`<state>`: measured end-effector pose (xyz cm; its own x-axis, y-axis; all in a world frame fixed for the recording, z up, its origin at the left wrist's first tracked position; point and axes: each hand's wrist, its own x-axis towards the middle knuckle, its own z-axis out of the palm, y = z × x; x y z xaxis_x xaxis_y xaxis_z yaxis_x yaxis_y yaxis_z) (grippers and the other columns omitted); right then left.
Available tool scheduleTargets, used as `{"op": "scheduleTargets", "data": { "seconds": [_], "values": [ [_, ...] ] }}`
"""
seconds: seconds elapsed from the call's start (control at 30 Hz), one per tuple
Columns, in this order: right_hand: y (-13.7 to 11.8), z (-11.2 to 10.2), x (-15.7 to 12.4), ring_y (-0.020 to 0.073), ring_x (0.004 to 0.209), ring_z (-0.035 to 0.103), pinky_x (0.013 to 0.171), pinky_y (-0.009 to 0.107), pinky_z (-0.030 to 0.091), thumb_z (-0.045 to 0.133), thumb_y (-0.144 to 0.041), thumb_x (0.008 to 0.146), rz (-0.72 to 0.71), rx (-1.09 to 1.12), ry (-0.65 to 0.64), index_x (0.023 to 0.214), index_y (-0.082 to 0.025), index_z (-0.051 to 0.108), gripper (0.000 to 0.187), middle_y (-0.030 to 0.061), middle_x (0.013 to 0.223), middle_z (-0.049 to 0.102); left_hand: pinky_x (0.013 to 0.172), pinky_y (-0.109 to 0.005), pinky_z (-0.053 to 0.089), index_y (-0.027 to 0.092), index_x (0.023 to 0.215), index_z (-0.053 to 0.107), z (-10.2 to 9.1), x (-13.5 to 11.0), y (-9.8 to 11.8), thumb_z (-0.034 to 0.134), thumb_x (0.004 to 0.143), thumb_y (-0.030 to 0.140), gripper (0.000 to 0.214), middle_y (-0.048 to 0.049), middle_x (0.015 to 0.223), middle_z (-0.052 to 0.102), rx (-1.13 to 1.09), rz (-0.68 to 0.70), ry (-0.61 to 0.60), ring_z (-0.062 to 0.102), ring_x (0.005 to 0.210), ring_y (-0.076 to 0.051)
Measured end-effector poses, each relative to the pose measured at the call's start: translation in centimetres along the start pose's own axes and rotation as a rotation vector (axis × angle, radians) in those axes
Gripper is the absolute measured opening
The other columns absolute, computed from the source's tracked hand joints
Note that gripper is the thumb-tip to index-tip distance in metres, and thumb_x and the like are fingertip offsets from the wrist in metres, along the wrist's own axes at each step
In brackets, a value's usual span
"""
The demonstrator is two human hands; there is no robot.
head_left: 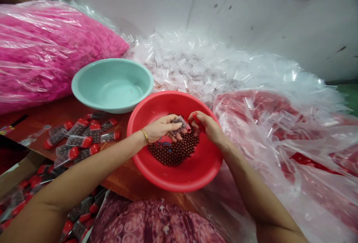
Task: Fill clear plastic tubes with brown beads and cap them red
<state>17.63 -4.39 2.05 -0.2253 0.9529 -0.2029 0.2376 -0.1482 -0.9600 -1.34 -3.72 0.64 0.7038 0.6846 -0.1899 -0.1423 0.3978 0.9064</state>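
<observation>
Over a red basin (179, 181), my left hand (160, 129) holds a small clear plastic container (181, 121) with dark beads inside and a red part at its end. Close to its right, my right hand (208, 125) pinches a red cap (198, 119); a slight gap separates the two hands. Beneath them, dark brown round beads (175, 153) lie heaped in the basin. Something blue shows among the beads, partly covered. Left of the basin, several filled containers with red caps (81, 127) lie on the table.
A pale green basin (112, 103) stands behind on the left, beside a large bag of pink pieces (56, 45). Clear plastic containers (195, 56) are piled along the wall. Plastic bags with red contents (265, 123) lie right. More filled red-capped containers (84, 213) sit lower left.
</observation>
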Motion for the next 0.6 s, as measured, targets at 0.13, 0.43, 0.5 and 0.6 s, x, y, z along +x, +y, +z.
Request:
{"op": "scheduleTargets", "data": {
  "seconds": [0.13, 0.43, 0.5, 0.6],
  "values": [
    [-0.7, -0.4, -0.5, 0.008, 0.048, 0.045, 0.043, 0.021, 0.041, 0.05, -0.043, 0.076, -0.002, -0.038, -0.045, 0.078, -0.019, 0.048, 0.025, -0.0043, 0.062, 0.048, 0.054, -0.019, 0.046, 0.014, 0.089, 0.052, -0.1, 0.1, 0.1, 0.059, 0.079, 0.028, 0.019, -0.0019, 0.082, 0.061, -0.041, 0.022, 0.019, 0.059, 0.06, -0.007],
    [0.4, 0.0, -0.4, 0.0215, 0.082, 0.064, 0.074, 0.035, 0.051, 0.046, -0.023, 0.082, -0.462, -0.963, 0.311, 0.113, -0.015, 0.056, 0.033, 0.0108, 0.094, 0.067, 0.05, -0.018, 0.043, 0.013, 0.083, 0.047, 1.3, 0.6, 0.5, 0.049, 0.081, 0.013, 0.003, -0.0006, 0.075, 0.06, 0.069, 0.043, 0.077, 0.055, 0.052, -0.004],
    [0.5, 0.8, -0.9, 0.0227, 0.079, 0.063, 0.069, 0.035, 0.052, 0.04, -0.018, 0.085, -0.533, -1.163, 0.325, 0.12, -0.011, 0.053, 0.038, 0.013, 0.087, 0.067, 0.049, -0.018, 0.043, 0.013, 0.083, 0.046, 1.4, 0.7, 0.4, 0.049, 0.081, 0.013, 0.003, 0.0007, 0.072, 0.059, 0.075, 0.049, 0.085, 0.054, 0.051, -0.004],
    [0.5, 1.7, -1.6, 0.0232, 0.081, 0.062, 0.066, 0.034, 0.053, 0.033, -0.012, 0.085, -0.666, -1.277, 0.319, 0.13, -0.005, 0.043, 0.046, 0.0169, 0.09, 0.066, 0.046, -0.017, 0.042, 0.014, 0.081, 0.044, 1.1, 0.6, 0.2, 0.05, 0.081, 0.015, 0.006, 0.0036, 0.065, 0.055, 0.088, 0.065, 0.108, 0.052, 0.047, -0.004]
  ]
}}
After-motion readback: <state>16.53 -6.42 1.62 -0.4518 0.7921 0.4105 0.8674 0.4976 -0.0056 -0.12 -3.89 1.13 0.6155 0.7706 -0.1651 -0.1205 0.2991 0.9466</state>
